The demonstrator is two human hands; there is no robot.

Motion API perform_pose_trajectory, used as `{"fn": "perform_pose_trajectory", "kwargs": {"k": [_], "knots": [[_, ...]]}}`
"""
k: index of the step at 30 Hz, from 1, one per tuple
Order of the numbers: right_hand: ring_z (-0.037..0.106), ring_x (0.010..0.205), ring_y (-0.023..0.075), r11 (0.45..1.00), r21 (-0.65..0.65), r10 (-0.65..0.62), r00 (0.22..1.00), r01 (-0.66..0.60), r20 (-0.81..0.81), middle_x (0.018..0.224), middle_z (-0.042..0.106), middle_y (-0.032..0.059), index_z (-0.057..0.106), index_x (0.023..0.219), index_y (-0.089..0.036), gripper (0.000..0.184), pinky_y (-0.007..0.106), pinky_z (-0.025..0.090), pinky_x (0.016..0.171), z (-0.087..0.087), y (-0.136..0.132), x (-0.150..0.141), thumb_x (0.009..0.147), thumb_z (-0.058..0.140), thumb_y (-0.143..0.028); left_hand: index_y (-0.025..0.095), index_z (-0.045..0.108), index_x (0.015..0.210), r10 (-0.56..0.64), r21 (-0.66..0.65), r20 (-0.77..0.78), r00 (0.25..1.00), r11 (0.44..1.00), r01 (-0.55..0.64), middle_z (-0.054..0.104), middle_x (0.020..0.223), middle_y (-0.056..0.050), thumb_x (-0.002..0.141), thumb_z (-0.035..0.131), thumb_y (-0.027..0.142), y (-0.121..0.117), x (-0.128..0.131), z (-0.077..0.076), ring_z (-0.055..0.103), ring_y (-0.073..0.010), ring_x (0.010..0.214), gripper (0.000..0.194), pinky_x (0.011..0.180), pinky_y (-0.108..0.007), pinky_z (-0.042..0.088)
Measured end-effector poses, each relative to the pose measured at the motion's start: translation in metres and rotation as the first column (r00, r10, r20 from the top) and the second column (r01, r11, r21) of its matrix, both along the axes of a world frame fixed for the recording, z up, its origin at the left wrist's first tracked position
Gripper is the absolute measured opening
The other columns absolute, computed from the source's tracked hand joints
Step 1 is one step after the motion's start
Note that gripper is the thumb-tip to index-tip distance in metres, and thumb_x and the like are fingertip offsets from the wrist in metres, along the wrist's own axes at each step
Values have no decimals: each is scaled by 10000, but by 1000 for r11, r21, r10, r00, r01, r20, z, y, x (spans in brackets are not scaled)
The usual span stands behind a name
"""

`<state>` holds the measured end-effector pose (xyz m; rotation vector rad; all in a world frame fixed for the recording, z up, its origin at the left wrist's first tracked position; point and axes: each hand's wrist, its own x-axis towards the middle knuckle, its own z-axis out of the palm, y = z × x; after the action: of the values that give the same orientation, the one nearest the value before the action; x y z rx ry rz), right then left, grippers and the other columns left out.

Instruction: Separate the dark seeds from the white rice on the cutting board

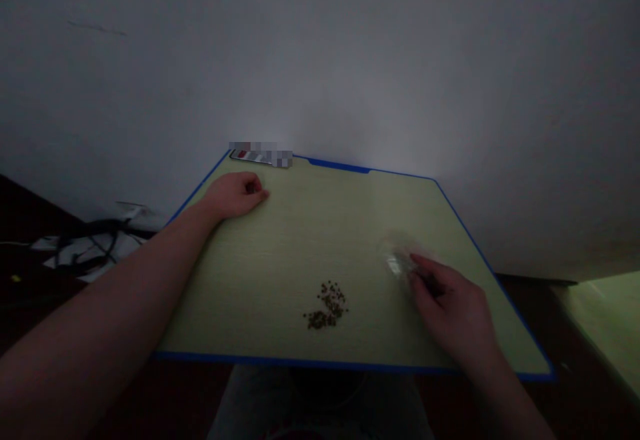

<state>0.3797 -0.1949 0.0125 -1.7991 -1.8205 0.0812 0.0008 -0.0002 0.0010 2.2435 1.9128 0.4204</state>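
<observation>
The pale surface point(310, 240), bordered by a thin blue edge point(300, 361), reaches toward the wall point(340, 60), where the border thickens into a short blue strip point(340, 166). A broad stretch of top lies between the two hands, and a narrower margin separates the right hand point(453, 303) from the right border. The small dark grains point(333, 303) lie loosely scattered near the front edge, left of the right hand and apart from it. That hand pinches a clear plastic piece point(395, 260) between thumb and fingers; blur and glare obscure its outline, so its exact form cannot be told. The left hand point(237, 193) rests curled toward the far left corner, its palm hidden; whether it grips anything cannot be told. Just beyond it lies a flat, dark-rimmed slab point(253, 157), partly masked by pixelation. Both forearms are cut off by the frame. Beyond the left border, black cables point(93, 227) loop over white papers point(120, 253), dim and hard to separate.
</observation>
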Motion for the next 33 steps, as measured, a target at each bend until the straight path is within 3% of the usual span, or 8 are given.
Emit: {"fn": "perform_pose_trajectory", "kwargs": {"k": [4,7,12,16,20,26,31,33], "knots": [[689,626,198,986,-76,144,988,-148,-63,816,763,75,729,1103,-164,344,311,551,555,-4,-6,-19,875,524,-319,196,651,856,-9,4,-5,1000,1000,9,684,831,-83,759,492,559,2,-2,-2,592,-227,765,408,656,-324,386],[675,616,189,978,-124,156,983,-168,-99,816,758,75,727,1103,-155,337,306,543,546,-10,-6,-25,876,519,-293,188,663,909,24,2,-20,1000,1000,-24,691,848,-95,762,489,570,3,0,-1,605,-238,771,445,659,-330,401],[667,629,176,973,-119,177,968,-200,-177,787,743,61,723,1105,-142,333,301,543,585,-14,-4,-24,870,530,-277,177,636,1172,144,27,-138,980,990,-142,713,947,-129,789,445,577,9,11,0,645,-314,898,585,745,-388,470],[645,600,173,972,-119,175,964,-201,-202,730,718,51,722,1112,-135,340,294,520,556,-14,-5,-23,867,530,-272,190,535,1362,153,42,-225,962,988,-147,698,1116,-171,821,392,576,20,16,-1,640,-376,1028,679,792,-438,486],[616,562,168,968,-139,173,958,-208,-226,685,695,40,721,1113,-131,347,288,496,526,-14,-5,-23,865,522,-271,172,329,1507,124,34,-290,949,992,-119,658,1220,-203,822,383,588,39,18,3,621,-397,1093,803,863,-467,469],[635,618,180,970,-155,147,956,-190,-253,731,705,57,710,1124,-120,362,303,509,570,-15,-4,-21,861,520,-279,124,468,1413,69,-41,-337,939,995,-88,631,1260,-229,832,348,576,51,20,9,606,-387,1130,746,902,-452,459],[645,627,192,964,-145,176,945,-222,-275,748,716,70,703,1133,-110,376,317,512,568,-13,-2,-20,872,504,-292,116,531,1306,46,39,-222,974,999,-38,716,1007,-163,827,393,547,20,6,8,656,-306,975,659,822,-376,476],[652,633,200,958,-140,204,937,-250,-283,758,725,76,708,1126,-111,373,327,513,575,-10,0,-20,861,510,-283,140,629,1111,38,14,-218,975,999,-36,718,923,-137,830,396,543,4,0,10,660,-284,900,544,764,-356,472]]}}
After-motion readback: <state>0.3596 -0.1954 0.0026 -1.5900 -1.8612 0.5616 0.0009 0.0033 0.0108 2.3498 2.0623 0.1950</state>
